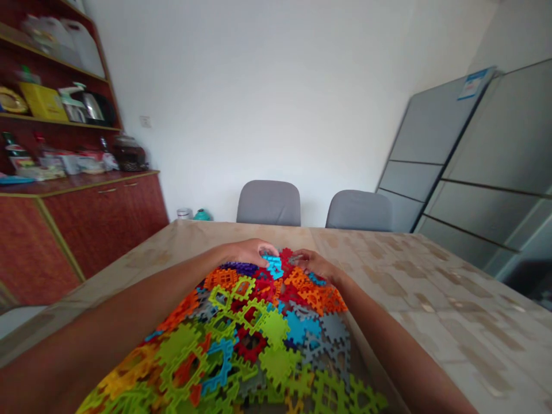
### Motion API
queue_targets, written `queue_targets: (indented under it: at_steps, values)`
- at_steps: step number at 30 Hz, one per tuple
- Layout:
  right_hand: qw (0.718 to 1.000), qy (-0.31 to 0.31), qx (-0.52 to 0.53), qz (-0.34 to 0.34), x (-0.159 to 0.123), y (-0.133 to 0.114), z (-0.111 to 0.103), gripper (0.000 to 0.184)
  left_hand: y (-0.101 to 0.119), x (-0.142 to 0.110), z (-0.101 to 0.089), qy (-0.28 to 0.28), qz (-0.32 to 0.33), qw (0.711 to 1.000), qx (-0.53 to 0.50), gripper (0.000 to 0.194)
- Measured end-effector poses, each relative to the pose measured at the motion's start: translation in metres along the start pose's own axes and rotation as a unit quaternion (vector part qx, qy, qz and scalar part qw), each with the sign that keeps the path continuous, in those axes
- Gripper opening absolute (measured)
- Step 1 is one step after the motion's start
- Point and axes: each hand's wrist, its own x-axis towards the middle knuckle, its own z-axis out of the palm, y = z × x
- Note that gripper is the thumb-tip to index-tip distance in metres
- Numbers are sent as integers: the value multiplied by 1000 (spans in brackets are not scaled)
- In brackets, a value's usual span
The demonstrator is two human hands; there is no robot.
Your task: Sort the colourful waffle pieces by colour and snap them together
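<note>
A broad heap of toothed plastic building pieces (276, 328) lies before me in lime green, orange, red, light blue, grey, yellow and purple. At its far end my left hand (252, 252) grips a light blue building piece (273, 267) between thumb and fingers. Opposite it, my right hand (318, 264) curls its fingers over a small grey building piece (295, 260), partly hidden by the fingertips. A red building piece (286, 253) shows between the two hands. Orange building pieces (302, 280) lie just below my right hand, and a purple building piece (241, 268) is under my left wrist.
The heap rests on a table with a beige patterned top (401, 276). Two grey chairs (268, 202) stand at its far side. A reddish-brown cabinet (103, 224) with bottles and a kettle is at left. Tall grey panelled doors (431, 132) rise at right.
</note>
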Motion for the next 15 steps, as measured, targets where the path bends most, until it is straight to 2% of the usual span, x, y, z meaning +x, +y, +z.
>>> queue_targets:
  at_steps: [5, 8, 12, 15]
  values:
    - [995, -37, 64, -74, -28, -11, 0, 31, 45, -35, 17, 38, 54, 996, 68, 32]
    - [987, -70, 82, -121, -49, -28, 14, 35, 67, -56, 31, 80, 75, 989, 101, 39]
    - [975, -113, 78, -173, -78, -52, 36, 51, 87, -85, 40, 119, 93, 981, 121, 49]
    - [978, -84, 61, -183, -95, -55, 31, 54, 93, -117, 40, 127, 101, 978, 132, 47]
